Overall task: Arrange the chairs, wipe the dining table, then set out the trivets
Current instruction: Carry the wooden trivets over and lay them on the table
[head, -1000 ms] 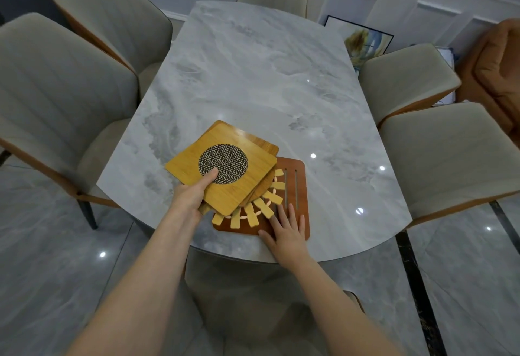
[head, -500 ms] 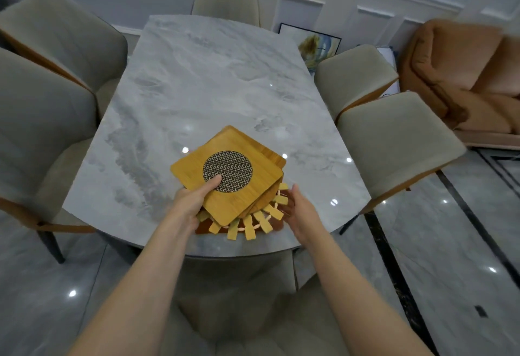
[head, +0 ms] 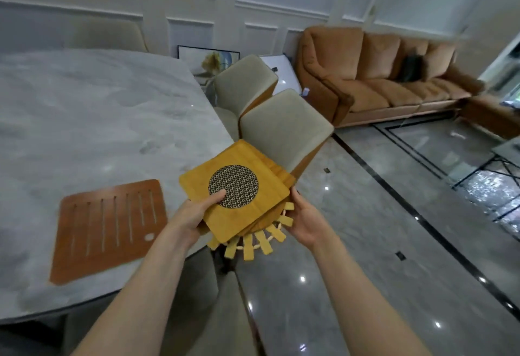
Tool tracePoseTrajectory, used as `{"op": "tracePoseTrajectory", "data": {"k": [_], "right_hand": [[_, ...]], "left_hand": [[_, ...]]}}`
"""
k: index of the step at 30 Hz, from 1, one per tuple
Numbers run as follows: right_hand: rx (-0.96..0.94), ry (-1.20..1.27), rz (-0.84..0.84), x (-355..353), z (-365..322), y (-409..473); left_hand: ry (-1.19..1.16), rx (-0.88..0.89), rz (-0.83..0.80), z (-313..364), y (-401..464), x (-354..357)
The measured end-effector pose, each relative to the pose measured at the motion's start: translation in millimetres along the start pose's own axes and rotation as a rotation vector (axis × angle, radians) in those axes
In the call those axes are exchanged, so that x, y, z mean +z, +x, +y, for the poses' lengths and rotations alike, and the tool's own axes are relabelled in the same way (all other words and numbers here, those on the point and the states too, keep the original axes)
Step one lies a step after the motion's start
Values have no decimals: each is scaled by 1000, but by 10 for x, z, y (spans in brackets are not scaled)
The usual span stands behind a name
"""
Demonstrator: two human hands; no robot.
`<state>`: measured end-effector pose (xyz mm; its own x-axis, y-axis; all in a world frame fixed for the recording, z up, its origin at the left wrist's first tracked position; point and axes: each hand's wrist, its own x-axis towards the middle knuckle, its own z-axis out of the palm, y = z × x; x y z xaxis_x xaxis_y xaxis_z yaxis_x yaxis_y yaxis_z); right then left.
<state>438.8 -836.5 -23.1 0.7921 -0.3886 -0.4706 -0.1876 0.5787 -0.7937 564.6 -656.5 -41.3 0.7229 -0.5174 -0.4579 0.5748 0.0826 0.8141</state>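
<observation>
Trivets — a stack of square bamboo boards [head: 239, 195] over a slatted sunburst mat [head: 259, 240] — held off the table edge, left hand [head: 194, 212] thumb-clamped on top, right hand [head: 305, 219] cupping beneath, likely for carrying; the slotted reddish-brown wooden trivet [head: 109, 229] lies on the grey marble table [head: 98, 119].

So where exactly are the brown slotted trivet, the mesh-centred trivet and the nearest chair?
brown slotted trivet [head: 109, 229]: head view, middle of its slotted face, flat on the table.
mesh-centred trivet [head: 233, 190]: head view, on its round mesh centre.
nearest chair [head: 284, 127]: head view, on its grey backrest.
</observation>
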Motion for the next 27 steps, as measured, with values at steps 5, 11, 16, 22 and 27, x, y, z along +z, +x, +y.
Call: {"op": "tracePoseTrajectory", "data": {"k": [5, 11, 16, 22, 27], "right_hand": [[-167, -99, 136, -1168, -625, -78], [-223, -671, 309, -1895, -1286, -205], [-249, -705, 327, -2230, -1601, 49], [-342, -794, 332, -2331, -1884, 609], [-378, -837, 292, -2342, -2363, 1426]], "left_hand": [[-14, 5, -64, -377, 153, 1192], [29, -1, -109, -673, 306, 2143], [30, -24, -61, -672, 538, 2576], [-72, -10, 0, -569, 1038, 2850], [-129, 16, 29, -191, 1756, 3132]]}}
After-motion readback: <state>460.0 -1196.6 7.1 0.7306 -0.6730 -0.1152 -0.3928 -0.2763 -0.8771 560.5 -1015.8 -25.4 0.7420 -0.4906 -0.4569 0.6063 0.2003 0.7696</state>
